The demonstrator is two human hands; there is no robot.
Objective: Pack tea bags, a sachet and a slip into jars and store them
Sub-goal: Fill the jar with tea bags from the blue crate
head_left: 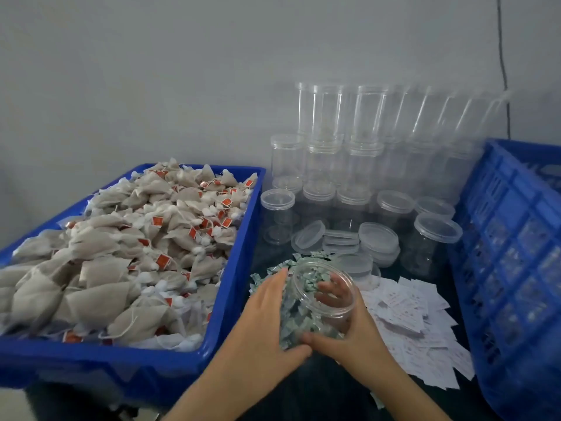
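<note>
Your right hand (pixel 353 332) gripped the clear jar (pixel 326 294), fingers curled round its far side and showing through the plastic, thumb lying along the near wall; the jar was tilted on its side, open mouth toward the wall, right over the heap of green-and-white sachets (pixel 293 311); whether any sachet was inside it, I couldn't tell through the plastic. Your left hand (pixel 267 317) lay flat on the same heap, fingers straight and close together, holding nothing, its thumb touching your right thumb. To your left sat the blue tub (pixel 239 268), piled high with tea bags (pixel 121 253) with red tags; just right of the jar, white printed slips (pixel 416 323) lay scattered on the dark bench (pixel 334 387); behind the heap, loose clear lids (pixel 340 240) lay among empty lidded jars (pixel 361 177), stacked in rows up against the wall; on your far right stood a blue crate (pixel 516 268) with latticed sides.
</note>
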